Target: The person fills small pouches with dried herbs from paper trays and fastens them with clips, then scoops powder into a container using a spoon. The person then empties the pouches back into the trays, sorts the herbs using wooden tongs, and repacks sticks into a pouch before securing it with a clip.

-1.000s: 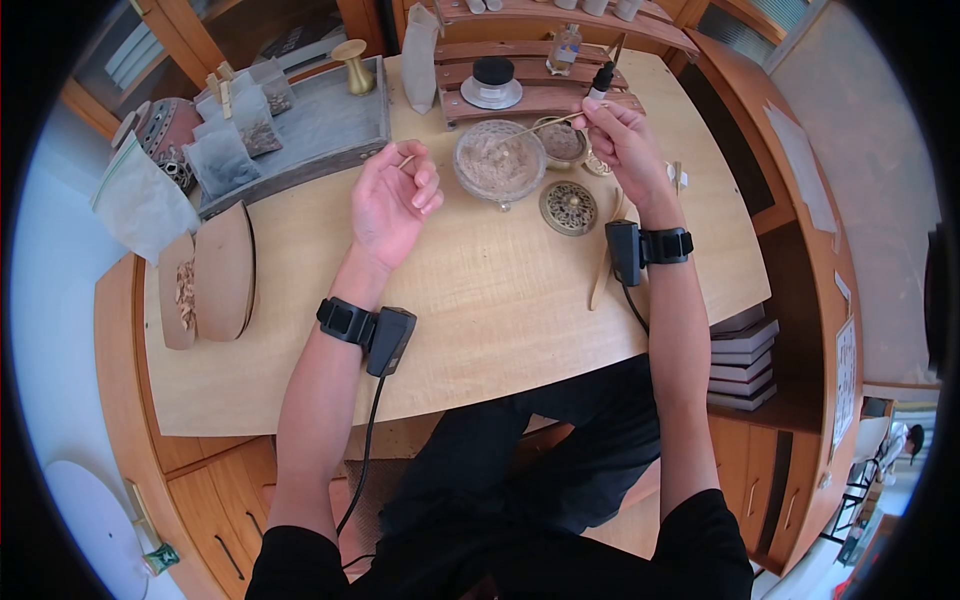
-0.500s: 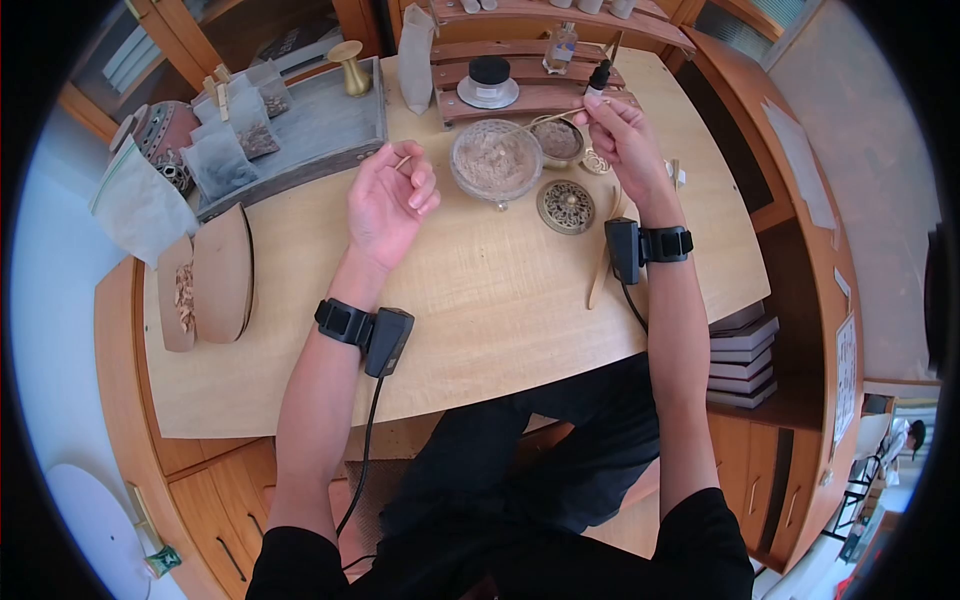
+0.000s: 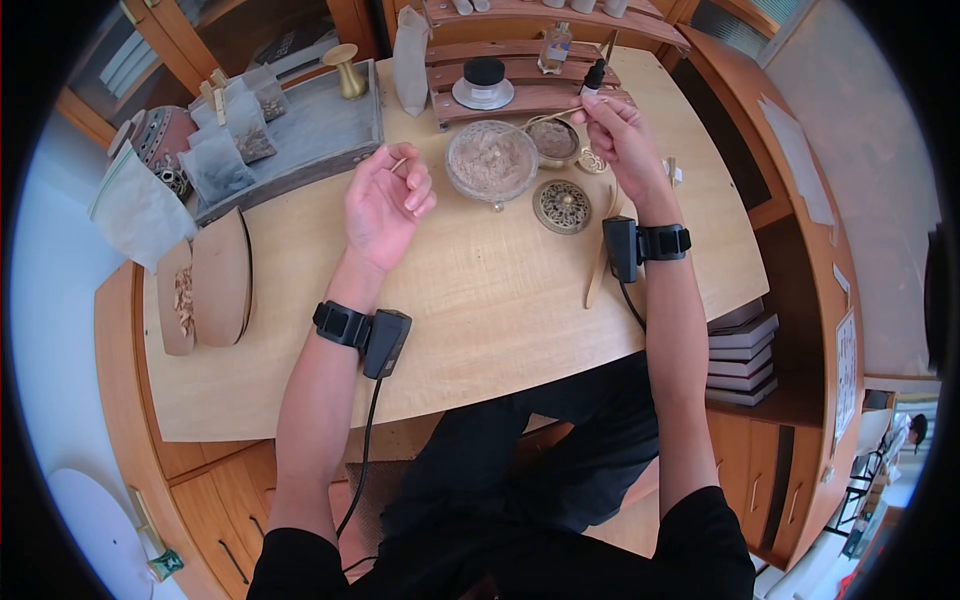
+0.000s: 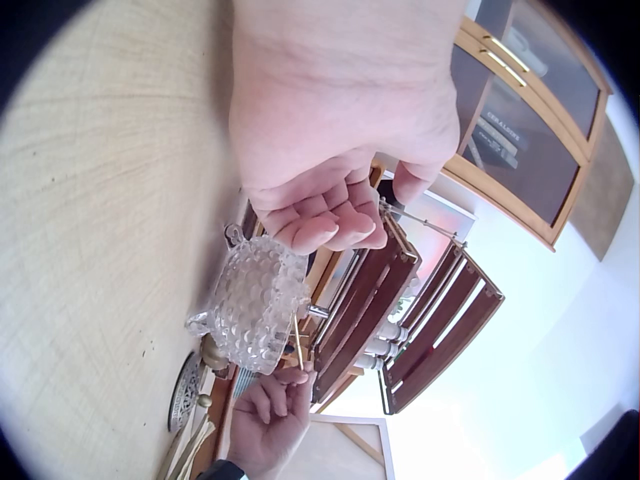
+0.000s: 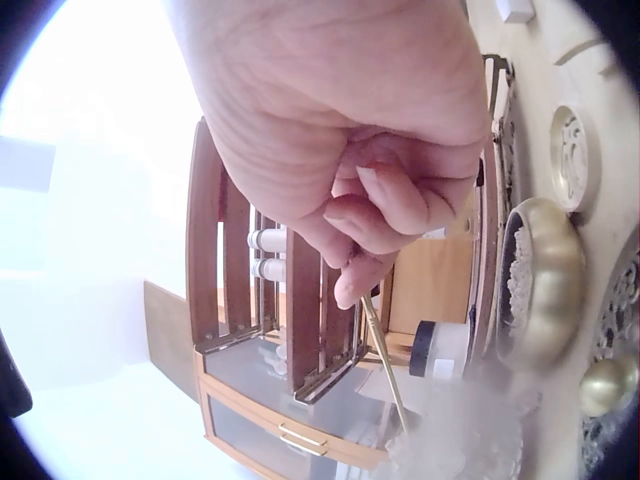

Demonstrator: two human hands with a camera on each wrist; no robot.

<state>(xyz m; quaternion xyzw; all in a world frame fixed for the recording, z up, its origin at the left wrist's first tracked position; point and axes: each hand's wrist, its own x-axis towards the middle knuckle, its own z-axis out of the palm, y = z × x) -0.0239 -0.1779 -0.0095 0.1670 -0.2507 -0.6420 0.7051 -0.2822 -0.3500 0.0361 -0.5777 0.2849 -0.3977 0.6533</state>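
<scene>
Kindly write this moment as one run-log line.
right hand: pinches thin stick, far end at glass bowl | left hand: loosely curled, left of bowl | pierced lid: on table

The bowl (image 4: 250, 300) looks like clear glass, glossy and knobbly; its powder (image 3: 490, 160) is matt and rough. The rod (image 5: 382, 355) is smooth gold-coloured metal, the pot (image 5: 556, 285) satiny gold-coloured metal, the lid (image 3: 563, 207) duller pierced metal. The worktop (image 3: 470, 310) shows smooth pale wood grain, the tray (image 3: 322, 122) worn grey wood. The sleeves (image 3: 712, 535) are matt cloth.
</scene>
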